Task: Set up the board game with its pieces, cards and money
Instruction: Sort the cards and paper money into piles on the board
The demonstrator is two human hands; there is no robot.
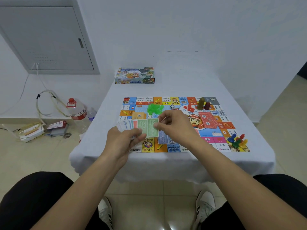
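- Left hand (126,138) grips fanned money (141,127) above the board's (216,130) near edge, so denominations show.
- Right hand (172,125) pinches a green note (152,128), likely sorting it.
- Red cards (207,122) lie mid-board.

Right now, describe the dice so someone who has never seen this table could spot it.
Start at the colourful game board on the white table. Look at its far half, just right of the heap of green plastic houses. The dice is the only small white cube with dark dots there.
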